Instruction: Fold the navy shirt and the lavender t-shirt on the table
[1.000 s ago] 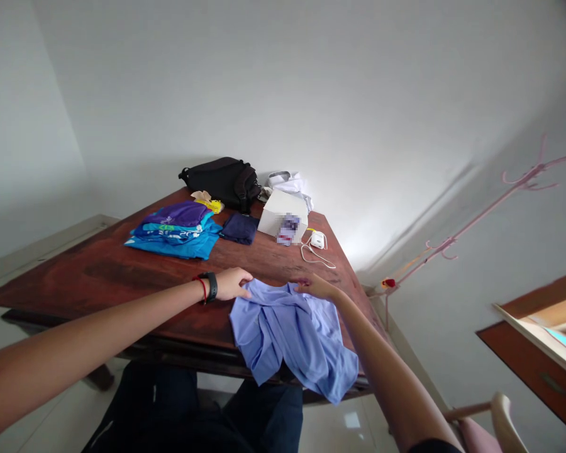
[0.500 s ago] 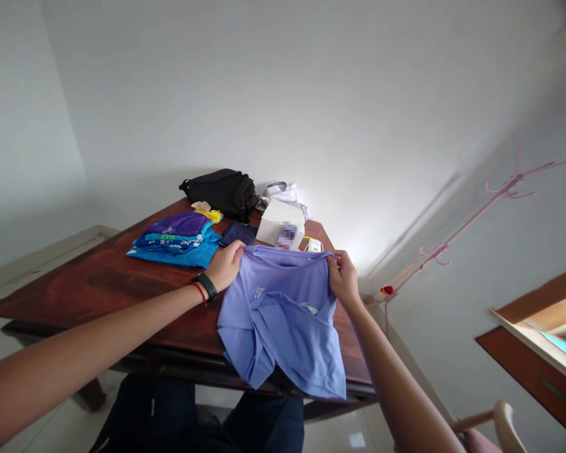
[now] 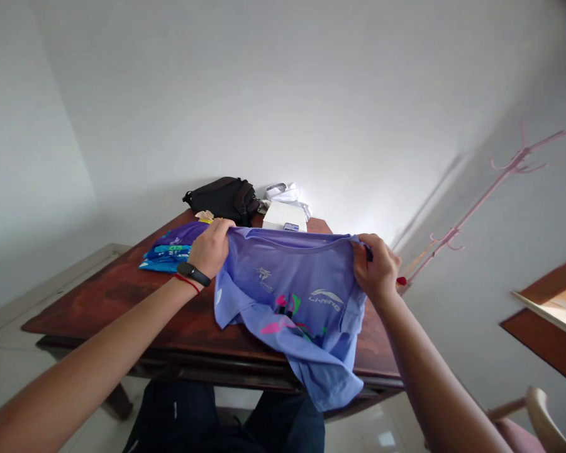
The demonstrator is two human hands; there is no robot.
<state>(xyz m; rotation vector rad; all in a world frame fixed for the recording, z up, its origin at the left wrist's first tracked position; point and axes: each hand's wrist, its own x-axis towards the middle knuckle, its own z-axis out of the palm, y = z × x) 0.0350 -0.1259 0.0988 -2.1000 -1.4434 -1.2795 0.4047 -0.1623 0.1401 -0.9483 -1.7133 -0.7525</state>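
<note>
A light purple sports shirt (image 3: 295, 296) with a printed logo hangs spread between my two hands above the dark wooden table (image 3: 122, 302). My left hand (image 3: 210, 247), with a black band and red cord on the wrist, is closed on the shirt's left shoulder. My right hand (image 3: 376, 268) is closed on its right shoulder. The shirt's lower part lies crumpled on the table and droops over the near edge.
A stack of folded blue and purple shirts (image 3: 172, 251) lies behind my left hand. Further back are a black bag (image 3: 221, 196), a white box (image 3: 285, 216) and white cloth (image 3: 287, 192). A pink coat stand (image 3: 481, 201) leans at the right. A chair back (image 3: 538, 409) shows at lower right.
Both hands took hold of the shirt's shoulders on the table, lifted it and pulled it wide, so its printed front now shows. My view shifted slightly.
</note>
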